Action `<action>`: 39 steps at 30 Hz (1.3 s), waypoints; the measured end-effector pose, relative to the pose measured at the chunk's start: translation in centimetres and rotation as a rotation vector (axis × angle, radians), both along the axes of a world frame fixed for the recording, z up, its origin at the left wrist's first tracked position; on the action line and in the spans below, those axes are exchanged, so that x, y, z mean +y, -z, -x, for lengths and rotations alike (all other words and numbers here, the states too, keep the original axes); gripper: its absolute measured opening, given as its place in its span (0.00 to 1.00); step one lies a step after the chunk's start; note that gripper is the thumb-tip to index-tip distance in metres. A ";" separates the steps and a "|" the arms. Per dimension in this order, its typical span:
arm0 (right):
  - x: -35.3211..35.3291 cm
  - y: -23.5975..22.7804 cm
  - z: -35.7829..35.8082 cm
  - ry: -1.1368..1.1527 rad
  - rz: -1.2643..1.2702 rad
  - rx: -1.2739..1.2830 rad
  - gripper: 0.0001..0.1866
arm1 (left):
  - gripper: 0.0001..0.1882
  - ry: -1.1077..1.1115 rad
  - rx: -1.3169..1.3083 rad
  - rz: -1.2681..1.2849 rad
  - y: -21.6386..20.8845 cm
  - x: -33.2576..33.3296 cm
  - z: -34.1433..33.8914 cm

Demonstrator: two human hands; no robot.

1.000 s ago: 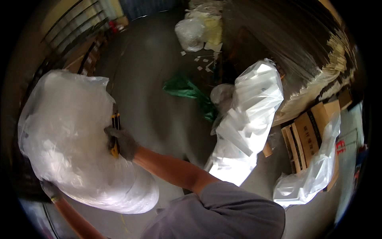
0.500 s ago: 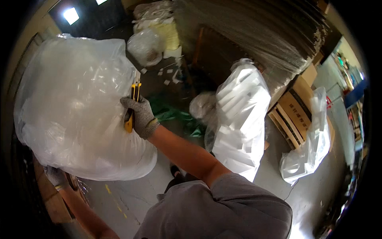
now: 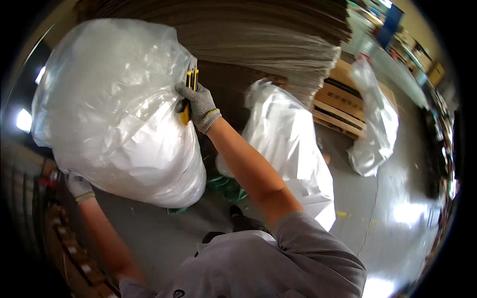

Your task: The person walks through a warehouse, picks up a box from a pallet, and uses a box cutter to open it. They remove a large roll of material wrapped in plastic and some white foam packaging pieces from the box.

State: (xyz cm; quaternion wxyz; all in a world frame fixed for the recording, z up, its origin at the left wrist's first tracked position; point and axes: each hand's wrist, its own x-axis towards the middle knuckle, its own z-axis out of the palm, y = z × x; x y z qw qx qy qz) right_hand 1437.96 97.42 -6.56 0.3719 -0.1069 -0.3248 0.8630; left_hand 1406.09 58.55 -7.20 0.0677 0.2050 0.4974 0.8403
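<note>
The big clear plastic sack stuffed with white material (image 3: pixel 117 111) has risen since a moment ago, now up against the stack of brown corrugated cardboard sheets (image 3: pixel 258 39). Right gloved hand (image 3: pixel 198 104) presses its side, fingers (image 3: pixel 191 94) curled tight round a yellow-and-black utility knife (image 3: pixel 189 94). Left gloved hand (image 3: pixel 78 185) grips the sack's underside; how far its fingers close cannot be told. Grey concrete floor (image 3: pixel 397 198) lies below, a second white-filled sack (image 3: pixel 293 149) beyond the right forearm.
</note>
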 end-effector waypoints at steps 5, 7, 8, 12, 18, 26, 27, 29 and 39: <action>7.8 18.7 -7.3 0.449 0.010 -0.716 0.17 | 0.18 0.009 -0.471 0.354 19.3 14.0 15.2; 5.1 27.9 -17.7 0.587 0.115 -1.071 0.19 | 0.15 -0.073 -0.391 0.609 24.7 20.7 14.1; 1.7 31.3 -23.8 0.640 0.202 -1.235 0.20 | 0.15 0.042 -0.347 0.680 26.6 23.2 13.2; -24.1 34.7 -47.0 0.872 0.849 -1.625 0.24 | 0.15 0.467 -0.231 0.755 29.6 29.8 5.1; -67.3 32.2 -51.5 1.161 1.863 -1.398 0.19 | 0.11 0.803 -0.242 1.027 36.1 27.4 -8.5; -72.8 35.2 -40.5 1.454 1.895 -1.224 0.11 | 0.07 1.028 -0.078 1.218 43.9 25.1 -19.8; -71.7 34.3 -40.4 1.458 1.819 -1.207 0.11 | 0.05 1.049 -0.039 1.157 44.5 26.1 -20.8; -67.5 32.3 -42.5 1.433 1.730 -1.212 0.11 | 0.11 1.048 0.307 1.114 46.5 29.0 -20.0; -56.8 28.9 -53.9 1.434 1.167 -1.385 0.09 | 0.45 0.689 0.421 0.970 37.8 53.4 -33.3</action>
